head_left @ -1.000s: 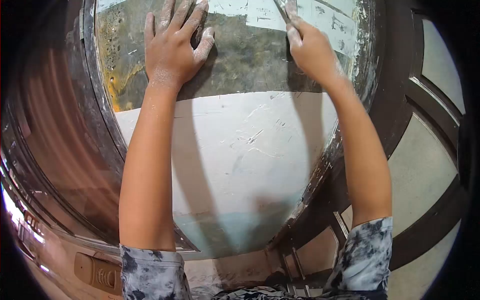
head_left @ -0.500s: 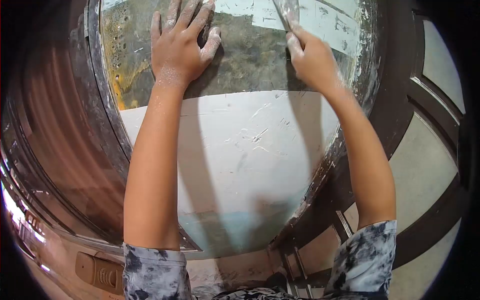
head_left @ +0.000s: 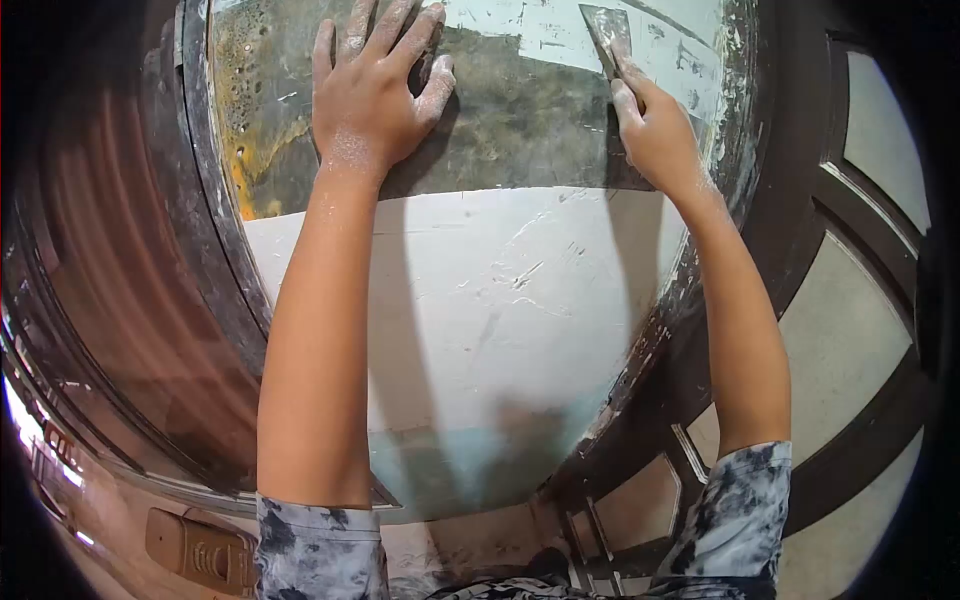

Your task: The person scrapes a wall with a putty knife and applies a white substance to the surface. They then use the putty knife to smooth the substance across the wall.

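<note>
In the head view my left hand lies flat with fingers spread on the dark, stained band of the wall. White powder coats its fingers and wrist. My right hand is closed round a putty knife, whose handle is mostly hidden in the grip. The flat metal blade points up and lies over the pale patchy coat at the top of the wall. Below the dark band is a smooth white coat with scratches and ridges near its middle.
A dark, paint-spattered frame edge borders the wall on the left. To the right stands a dark brown panelled door. Brown curtain-like folds show at far left. On the floor at lower left is a brown case-like object.
My right hand and the putty knife have shifted right across the pale coat. My left hand appears slightly further right in view, still flat on the dark band.
</note>
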{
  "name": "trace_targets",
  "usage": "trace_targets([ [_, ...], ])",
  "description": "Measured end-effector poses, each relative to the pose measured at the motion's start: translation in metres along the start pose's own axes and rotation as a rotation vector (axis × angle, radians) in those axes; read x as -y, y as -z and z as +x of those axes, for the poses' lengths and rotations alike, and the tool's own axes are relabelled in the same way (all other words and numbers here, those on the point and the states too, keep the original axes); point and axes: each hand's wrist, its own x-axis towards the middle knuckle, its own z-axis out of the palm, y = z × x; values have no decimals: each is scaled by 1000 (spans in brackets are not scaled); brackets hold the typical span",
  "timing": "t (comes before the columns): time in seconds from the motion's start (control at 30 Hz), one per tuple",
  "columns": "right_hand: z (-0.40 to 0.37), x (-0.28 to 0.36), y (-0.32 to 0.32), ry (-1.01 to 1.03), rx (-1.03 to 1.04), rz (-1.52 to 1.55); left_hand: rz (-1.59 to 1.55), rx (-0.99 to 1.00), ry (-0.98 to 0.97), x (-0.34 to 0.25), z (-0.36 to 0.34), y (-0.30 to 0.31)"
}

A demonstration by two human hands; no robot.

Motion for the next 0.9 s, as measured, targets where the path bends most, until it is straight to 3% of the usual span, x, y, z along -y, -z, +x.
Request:
trace_targets([
  [0.17,-21,10,-2,-147,123,53,-7,-16,8,1,0,0],
  [0.23,-5,7,-7,135,-13,48,-1,-5,2,0,-1,-1],
  [0.27,0,15,0,11,42,40,-16,-4,8,-1,-1,0],
  [0.9,6,26,-15,-131,54,119,-34,-20,20,-1,-2,0],
])
